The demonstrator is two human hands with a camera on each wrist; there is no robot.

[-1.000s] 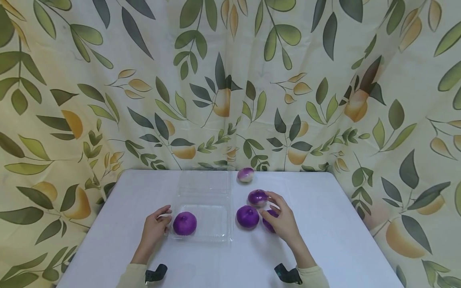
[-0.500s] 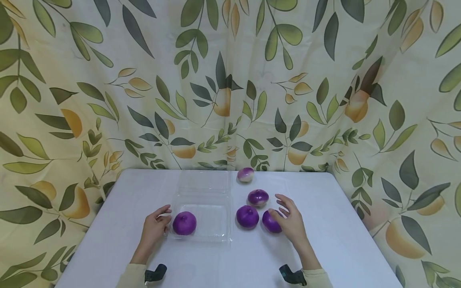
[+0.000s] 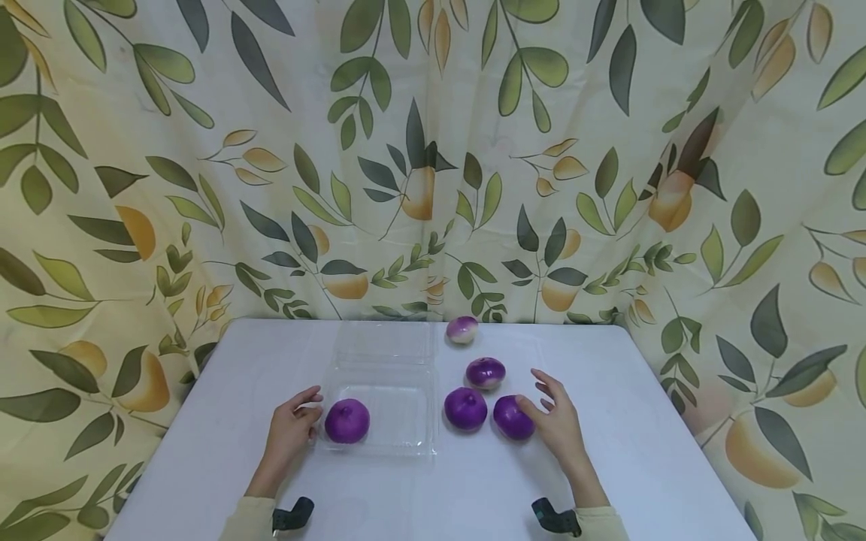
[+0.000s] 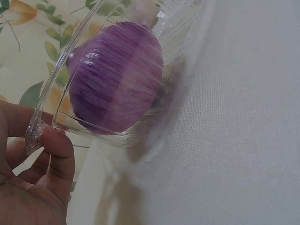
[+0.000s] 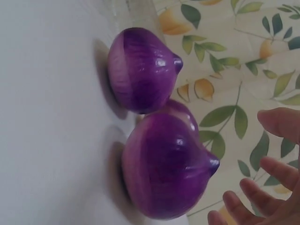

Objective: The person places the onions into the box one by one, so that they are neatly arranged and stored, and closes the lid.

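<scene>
My left hand [image 3: 289, 430] pinches the left rim of a clear plastic clamshell box [image 3: 399, 421]; the left wrist view shows the thumb and fingers on its edge. Inside, at the left end, sits one purple onion [image 4: 117, 77]. My right hand [image 3: 558, 421] holds nothing, its fingers spread beside the nearest purple onion [image 3: 513, 418]. In the right wrist view a gap shows between those fingers [image 5: 262, 194] and the big purple onion [image 5: 168, 166]. Left of it lies another purple onion [image 3: 465, 409], and just behind is a third, shinier one [image 3: 485, 373].
A paler purple-and-white onion [image 3: 462, 330] lies near the table's back edge. The box's lid [image 3: 384, 343] is folded back flat behind its base. A leaf-patterned curtain [image 3: 433, 188] hangs around the white table [image 3: 609, 466].
My right hand has drawn back to the right, away from the shinier onion at the back, and the nearest onion shows more fully. My left hand has stayed in place.
</scene>
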